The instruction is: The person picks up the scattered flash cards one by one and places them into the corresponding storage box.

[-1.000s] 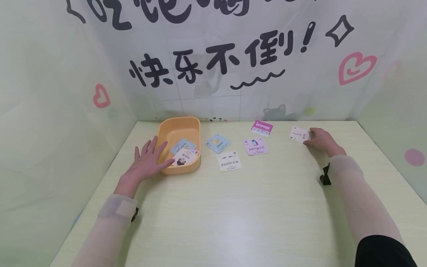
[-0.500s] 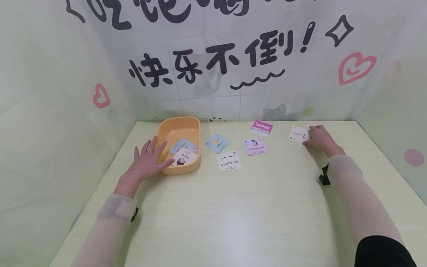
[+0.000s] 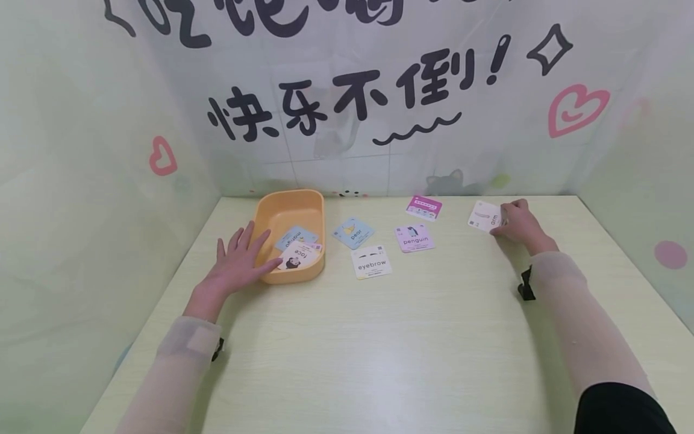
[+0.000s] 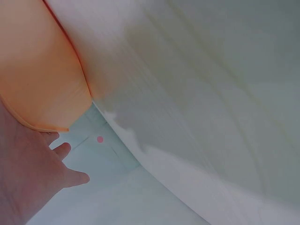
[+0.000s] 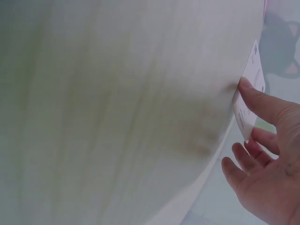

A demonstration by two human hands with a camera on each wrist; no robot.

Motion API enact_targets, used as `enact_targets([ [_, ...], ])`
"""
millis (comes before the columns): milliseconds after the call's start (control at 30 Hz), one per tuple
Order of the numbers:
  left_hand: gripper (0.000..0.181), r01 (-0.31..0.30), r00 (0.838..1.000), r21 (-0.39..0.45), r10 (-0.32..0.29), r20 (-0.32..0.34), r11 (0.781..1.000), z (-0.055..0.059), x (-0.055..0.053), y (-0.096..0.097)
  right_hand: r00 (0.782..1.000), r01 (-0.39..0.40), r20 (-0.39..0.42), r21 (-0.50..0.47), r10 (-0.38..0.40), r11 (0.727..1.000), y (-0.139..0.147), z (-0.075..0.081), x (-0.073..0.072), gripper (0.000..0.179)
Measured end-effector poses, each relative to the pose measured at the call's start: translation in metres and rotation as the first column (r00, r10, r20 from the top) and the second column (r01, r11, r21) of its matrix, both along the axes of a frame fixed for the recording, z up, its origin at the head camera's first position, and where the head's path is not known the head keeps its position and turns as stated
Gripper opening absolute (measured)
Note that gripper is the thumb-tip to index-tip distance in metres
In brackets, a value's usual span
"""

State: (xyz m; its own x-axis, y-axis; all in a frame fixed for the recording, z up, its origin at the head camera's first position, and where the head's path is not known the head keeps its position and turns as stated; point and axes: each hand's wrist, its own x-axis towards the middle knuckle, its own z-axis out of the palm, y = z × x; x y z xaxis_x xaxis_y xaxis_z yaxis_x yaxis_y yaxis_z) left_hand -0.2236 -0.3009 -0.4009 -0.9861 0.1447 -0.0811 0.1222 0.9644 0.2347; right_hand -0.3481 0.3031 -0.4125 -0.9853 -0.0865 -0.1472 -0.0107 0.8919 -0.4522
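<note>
At the back right of the table in the head view, my right hand (image 3: 523, 226) pinches a white flashcard (image 3: 484, 216) printed "arm" by its edges. In the right wrist view the thumb lies at one edge of this card (image 5: 251, 89) and a finger at another, while the other fingers curl loosely below. My left hand (image 3: 235, 265) spreads its fingers over the left rim of an orange plastic bin (image 3: 290, 202). A white "face" card (image 3: 300, 254) and a blue "mango" card (image 3: 298, 235), partly covered, lie inside it. The left wrist view shows the hand against the bin's outer wall (image 4: 42, 79).
Between bin and right hand lie a blue "pear" card (image 3: 353, 233), a white "eyebrow" card (image 3: 371, 262), a lilac "penguin" card (image 3: 414, 238) and a magenta card (image 3: 425, 208). A printed cloth backdrop (image 3: 336, 163) stands right behind the table's (image 3: 368, 349) back edge.
The right hand has shifted slightly up and back with its card, which is now turned so that the word "arm" shows. The left hand and the bin stay in place.
</note>
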Motion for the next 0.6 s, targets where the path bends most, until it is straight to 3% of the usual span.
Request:
enact_targets([
  [600,0.091,0.002,1.0,0.014,-0.002,0.002,1.0,-0.0019,0.0008,-0.0017,0.997,-0.003,-0.076,-0.078,-0.003,0.997,-0.0032,-0.0008,0.0002,0.081],
])
